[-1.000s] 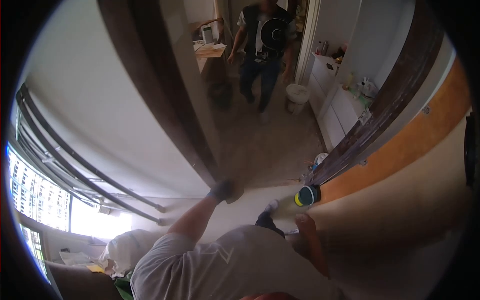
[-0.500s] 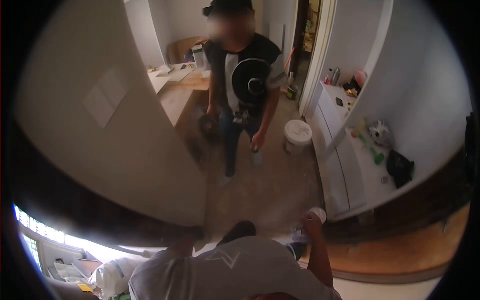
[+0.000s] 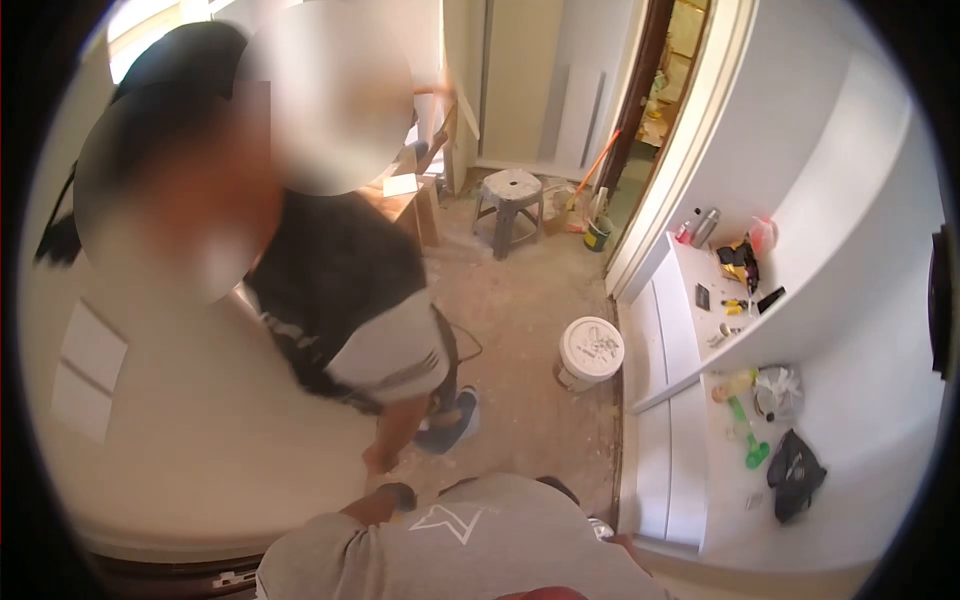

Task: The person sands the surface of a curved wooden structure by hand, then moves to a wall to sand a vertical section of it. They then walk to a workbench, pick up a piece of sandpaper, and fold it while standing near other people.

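Observation:
At the bottom centre, my left hand (image 3: pixel 374 507) is closed at a small dark object (image 3: pixel 402 495) that I cannot make out, beside my grey shirt (image 3: pixel 480 545). Just above it hangs the bare hand (image 3: pixel 381 458) of another person in a black and grey shirt (image 3: pixel 350 290); the two hands look apart. On the right my forearm (image 3: pixel 625 548) shows in part, with a white object (image 3: pixel 600 528) by it. The fingers of my right hand are hidden behind my body.
A white lidded bucket (image 3: pixel 591 350) stands on the dusty floor (image 3: pixel 510 400). Farther off are a grey stool (image 3: pixel 510 190) and a small bucket (image 3: pixel 597 234) near the doorway. White cabinets (image 3: pixel 668 470) with bags and tools line the right; a pale panel (image 3: pixel 210 440) fills the left.
The view has turned and tilted. The other person has come closer and moved left, bending, with a hand near my left hand. My right hand has gone out of sight.

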Demonstrator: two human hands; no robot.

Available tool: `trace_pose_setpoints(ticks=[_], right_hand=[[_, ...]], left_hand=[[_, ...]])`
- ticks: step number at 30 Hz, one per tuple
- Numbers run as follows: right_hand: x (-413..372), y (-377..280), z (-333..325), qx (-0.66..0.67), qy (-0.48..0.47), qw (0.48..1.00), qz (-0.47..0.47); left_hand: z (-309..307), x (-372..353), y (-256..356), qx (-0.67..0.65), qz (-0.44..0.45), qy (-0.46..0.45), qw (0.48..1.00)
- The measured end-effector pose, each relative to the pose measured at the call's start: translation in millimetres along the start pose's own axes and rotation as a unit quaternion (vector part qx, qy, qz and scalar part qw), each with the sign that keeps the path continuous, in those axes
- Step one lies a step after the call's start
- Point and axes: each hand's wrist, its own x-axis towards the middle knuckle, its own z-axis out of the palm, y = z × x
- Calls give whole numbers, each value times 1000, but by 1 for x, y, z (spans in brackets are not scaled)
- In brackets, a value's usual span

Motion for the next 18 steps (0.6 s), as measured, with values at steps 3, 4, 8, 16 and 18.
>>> trace_pose_setpoints(ticks=[3, 4, 8, 16, 18], right_hand=[[-14, -86, -31, -98, -62, 993, -15], [2, -112, -42, -119, -73, 990, -34], [90, -202, -97, -259, -86, 946, -174], [278, -552, -268, -364, 49, 848, -381], [331, -645, -288, -206, 69, 916, -337]], left_hand=[[-21, 26, 28, -8, -15, 3, 1000], [-31, 35, 38, -5, -15, 8, 1000], [-64, 77, 69, -32, -38, 50, 998], [-144, 153, 167, -57, -88, 67, 992], [-176, 172, 186, -50, -98, 82, 990]])
